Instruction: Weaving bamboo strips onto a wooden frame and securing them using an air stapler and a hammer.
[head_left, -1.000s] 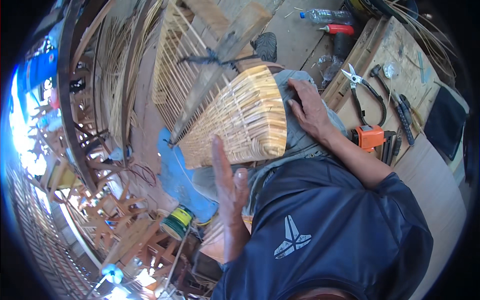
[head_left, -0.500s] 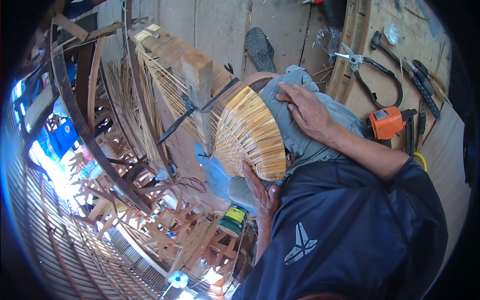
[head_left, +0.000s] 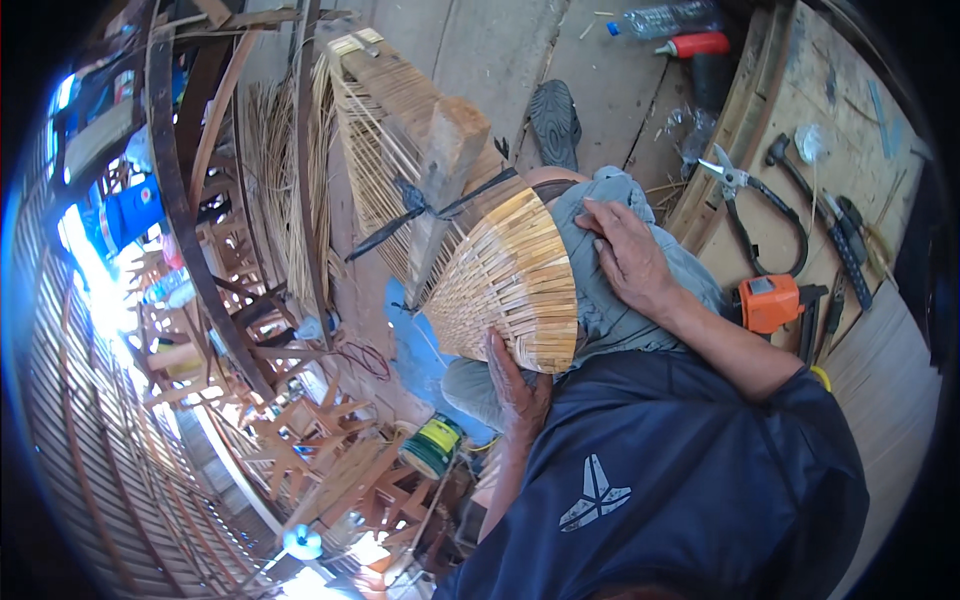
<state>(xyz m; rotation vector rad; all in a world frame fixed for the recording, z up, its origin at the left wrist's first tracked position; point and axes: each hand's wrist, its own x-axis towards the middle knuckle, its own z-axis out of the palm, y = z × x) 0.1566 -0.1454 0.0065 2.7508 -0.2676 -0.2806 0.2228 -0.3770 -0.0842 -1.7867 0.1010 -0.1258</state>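
Note:
A fan-shaped piece of weaving [head_left: 505,285] in pale cane or bamboo strips stands before my lap, its rounded edge toward me. Its long strands run back along a wooden board [head_left: 400,90]. A black strap [head_left: 385,236] is tied round a wooden block [head_left: 455,140] there. My left hand [head_left: 518,385] lies along the weaving's lower side, fingers stretched against it and thumb apart. On the grey trousers [head_left: 610,320] over my knee rests my right hand [head_left: 630,260], loosely open and holding nothing, a little away from the weaving.
Pruning shears [head_left: 755,205], a hammer [head_left: 795,165] and an orange-bodied tool [head_left: 768,303] lie at the right. A sandal [head_left: 555,120] and plastic bottle [head_left: 668,18] are on the plank floor. A green tin [head_left: 432,445] stands near my left arm, beside many wood pieces.
The view has shifted, so the weaving's far end and the floor appear farther right and lower. Both hands keep nearly the same places on the weaving and the knee.

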